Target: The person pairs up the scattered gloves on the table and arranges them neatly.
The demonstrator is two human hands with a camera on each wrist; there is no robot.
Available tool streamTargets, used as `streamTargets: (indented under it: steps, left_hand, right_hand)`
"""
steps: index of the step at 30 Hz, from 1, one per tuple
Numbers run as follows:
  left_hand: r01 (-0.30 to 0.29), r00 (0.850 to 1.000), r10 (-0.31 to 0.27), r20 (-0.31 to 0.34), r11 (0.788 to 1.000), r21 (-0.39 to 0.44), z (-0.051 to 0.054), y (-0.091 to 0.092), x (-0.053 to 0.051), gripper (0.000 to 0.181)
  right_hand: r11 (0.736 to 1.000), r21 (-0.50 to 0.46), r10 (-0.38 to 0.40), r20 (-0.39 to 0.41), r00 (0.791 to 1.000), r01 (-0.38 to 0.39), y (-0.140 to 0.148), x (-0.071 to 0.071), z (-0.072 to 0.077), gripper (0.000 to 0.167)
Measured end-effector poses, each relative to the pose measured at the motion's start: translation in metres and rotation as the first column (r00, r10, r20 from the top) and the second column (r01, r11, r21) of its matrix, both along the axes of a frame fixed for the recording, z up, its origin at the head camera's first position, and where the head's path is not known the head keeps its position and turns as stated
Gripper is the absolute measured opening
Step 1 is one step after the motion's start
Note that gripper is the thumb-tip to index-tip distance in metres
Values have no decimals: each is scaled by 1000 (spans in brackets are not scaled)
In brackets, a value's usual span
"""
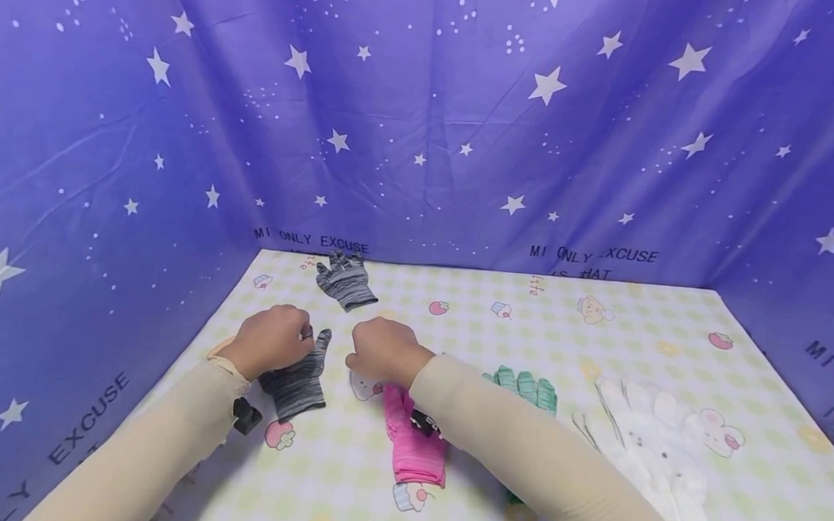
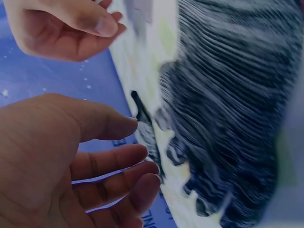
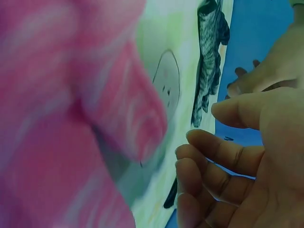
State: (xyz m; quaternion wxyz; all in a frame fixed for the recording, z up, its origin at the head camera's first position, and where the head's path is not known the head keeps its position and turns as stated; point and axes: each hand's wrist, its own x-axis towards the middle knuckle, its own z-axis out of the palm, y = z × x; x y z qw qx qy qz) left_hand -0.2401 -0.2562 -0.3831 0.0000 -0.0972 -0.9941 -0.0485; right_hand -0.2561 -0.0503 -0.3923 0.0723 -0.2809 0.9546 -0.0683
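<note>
My left hand point(image 1: 272, 338) hovers over a dark grey striped knit glove point(image 1: 297, 390) that lies flat, thumb pointing away. In the left wrist view its fingers are loosely bent, apart from the thumb, with nothing between them. My right hand point(image 1: 385, 349) hangs above the table, just beyond a pink glove point(image 1: 420, 452) partly covered by the wrist. The right wrist view shows the fingers loosely bent and holding nothing. Farther back lies another grey striped glove point(image 1: 347, 280), fingers toward the back edge.
Right of the pink glove, a green glove point(image 1: 527, 388) is partly hidden by my right sleeve point(image 1: 521, 434). White gloves point(image 1: 656, 450) with a yellow cuff edge lie farther right. A purple starry curtain point(image 1: 426, 118) surrounds the checked tablecloth point(image 1: 498, 337).
</note>
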Motion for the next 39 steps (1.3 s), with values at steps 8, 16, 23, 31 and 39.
streamTargets:
  steps: [8,16,23,31,39]
  left_hand:
    - [-72,997,72,-7,997,22,-6,-15,-12,13]
    - [-105,994,105,-1,993,54,-10,-28,-18,14]
    - [-134,991,135,-16,990,51,-13,-40,-20,17]
    - [-161,987,161,8,985,55,-13,-47,-20,22]
    - [-167,986,167,-7,985,44,-14,-53,-21,24]
  right_hand:
    - [999,-35,-8,46,999,10,-16,6,-3,37]
    - [999,-26,-43,91,995,46,-34,9,-10,36]
    - [996,-9,-87,109,990,88,-49,12,-14,37]
    - [991,-39,-118,138,983,124,-58,14,-15,27]
    - [988,-46,-141,117,983,147,-61,17,-16,32]
